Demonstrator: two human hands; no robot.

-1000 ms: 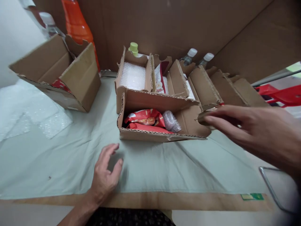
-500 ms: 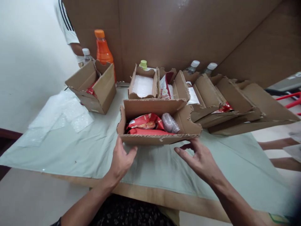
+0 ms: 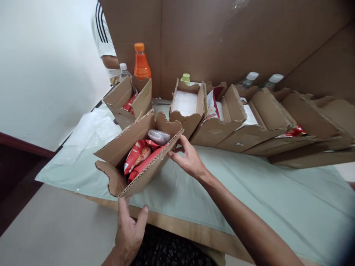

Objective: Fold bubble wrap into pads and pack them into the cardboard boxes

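Observation:
An open-topped cardboard box (image 3: 156, 171) is held slantwise over the table, its near-left end close to the front edge. Inside lie red printed food packets (image 3: 138, 157) and a roundish item in bubble wrap (image 3: 159, 137). My left hand (image 3: 129, 229) grips the box's near-left corner from below, thumb apart and fingertips hidden under it. At the far-right corner, my right hand (image 3: 190, 159) has its fingers against the outer side, partly out of sight.
Behind stands a row of similar open boxes (image 3: 219, 129) with packets inside. Another box (image 3: 142, 99) is at the back left beside an orange bottle (image 3: 142, 66). Bubble wrap sheets (image 3: 91, 129) lie on the left. Someone's sleeve (image 3: 102, 33) shows past the large cardboard panel (image 3: 199, 44).
The box has moved left and turned, its left end swinging toward me. Both hands have gone with it, and the camera view has shifted left.

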